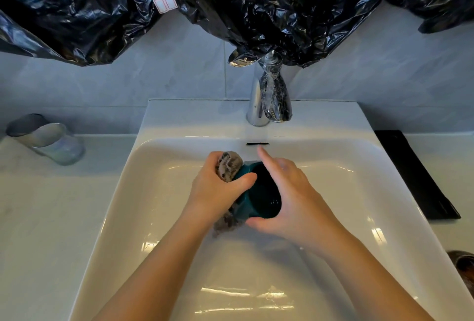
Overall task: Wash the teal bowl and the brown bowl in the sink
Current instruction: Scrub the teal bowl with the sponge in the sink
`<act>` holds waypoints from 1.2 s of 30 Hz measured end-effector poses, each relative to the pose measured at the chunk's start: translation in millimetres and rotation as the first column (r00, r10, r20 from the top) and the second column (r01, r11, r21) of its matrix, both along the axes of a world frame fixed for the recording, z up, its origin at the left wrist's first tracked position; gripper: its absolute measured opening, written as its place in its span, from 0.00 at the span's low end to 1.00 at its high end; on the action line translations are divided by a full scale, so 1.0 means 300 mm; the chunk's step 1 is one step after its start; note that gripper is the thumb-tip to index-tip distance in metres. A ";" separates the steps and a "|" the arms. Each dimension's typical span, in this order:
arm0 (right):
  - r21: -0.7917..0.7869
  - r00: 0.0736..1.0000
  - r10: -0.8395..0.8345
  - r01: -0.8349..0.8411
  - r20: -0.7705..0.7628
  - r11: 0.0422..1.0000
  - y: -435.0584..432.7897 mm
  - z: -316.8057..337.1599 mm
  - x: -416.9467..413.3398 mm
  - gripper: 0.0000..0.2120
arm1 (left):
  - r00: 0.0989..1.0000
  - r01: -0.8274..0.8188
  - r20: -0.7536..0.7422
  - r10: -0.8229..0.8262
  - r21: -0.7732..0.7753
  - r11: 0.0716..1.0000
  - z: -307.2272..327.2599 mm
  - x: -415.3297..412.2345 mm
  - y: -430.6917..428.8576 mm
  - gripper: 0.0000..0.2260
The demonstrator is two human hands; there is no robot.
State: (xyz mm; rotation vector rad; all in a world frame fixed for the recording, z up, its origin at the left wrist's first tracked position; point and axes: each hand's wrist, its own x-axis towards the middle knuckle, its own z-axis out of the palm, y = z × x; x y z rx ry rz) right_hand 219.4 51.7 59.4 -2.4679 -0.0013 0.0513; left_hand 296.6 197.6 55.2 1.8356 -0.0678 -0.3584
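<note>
Scrubbing the teal bowl is the step in hand, I judge, with bowl 1 of 2 held over the sink. My left hand is closed on a grey cloth pressed to the bowl's outer wall, thumb on the rim. My right hand cups the other side, forefinger lifted. Next comes a rinse; the brown bowl waits at the right edge.

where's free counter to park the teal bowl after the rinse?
Left counter, in front of the tumblers, is bare. On the right, only a narrow strip between the black tray and brown bowl. Basin middle is crowded: both hands, left hand and right hand, teal bowl, cloth.
</note>
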 end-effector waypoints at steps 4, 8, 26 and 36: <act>0.291 0.996 -0.086 0.086 -0.014 0.953 -0.030 -0.036 0.002 0.48 | 0.997 0.073 -0.014 -0.075 -0.102 0.992 0.028 0.001 0.006 0.15; 0.652 0.977 -0.113 0.204 -0.179 0.730 -0.069 -0.044 -0.001 0.38 | 0.987 -0.066 -0.160 0.029 -0.233 0.970 0.045 0.035 0.026 0.11; 0.927 0.957 0.193 0.138 -0.215 0.348 -0.102 -0.100 0.025 0.44 | 0.897 0.285 0.362 -0.252 -0.039 0.958 0.070 -0.001 0.030 0.14; 0.960 0.974 0.039 0.214 -0.225 0.179 -0.095 -0.120 0.026 0.35 | 0.685 0.356 0.648 -0.331 0.098 0.929 0.056 -0.022 0.007 0.19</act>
